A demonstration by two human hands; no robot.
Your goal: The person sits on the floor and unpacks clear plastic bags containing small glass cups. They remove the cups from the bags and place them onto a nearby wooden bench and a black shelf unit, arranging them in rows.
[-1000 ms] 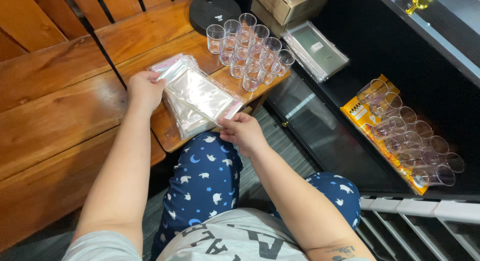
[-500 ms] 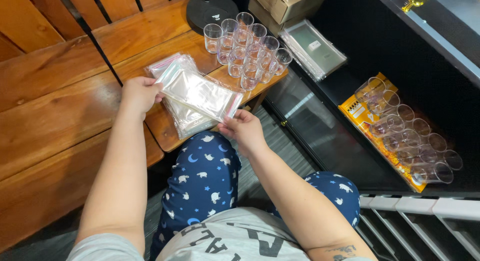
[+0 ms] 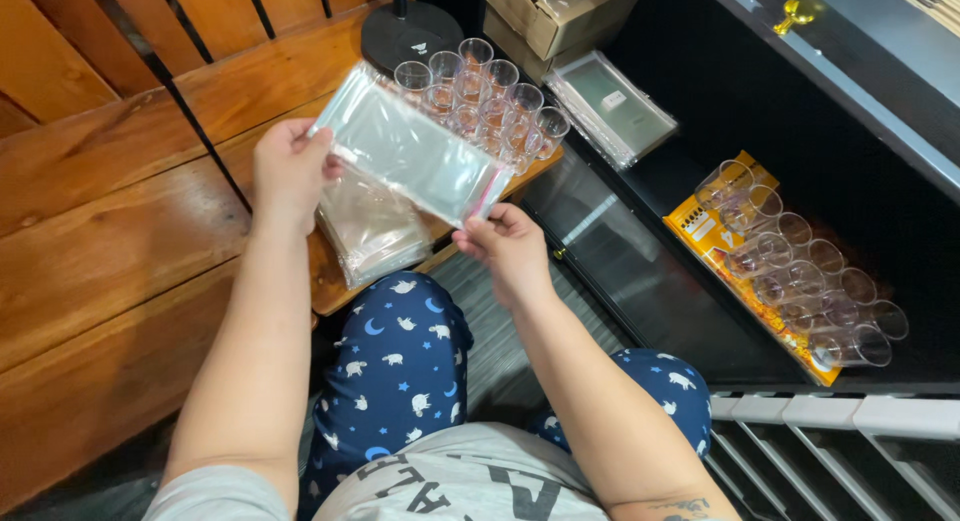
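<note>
Wooden tabletop (image 3: 120, 231), then clustered clear cups (image 3: 480, 101), then stacked plastic bags (image 3: 375, 231). Held above the stack: one clear bag (image 3: 410, 151), pinched at opposite ends by left hand (image 3: 290, 166) and right hand (image 3: 505, 243). Probably feather-light, limp, slippery; best taken at edges.
</note>
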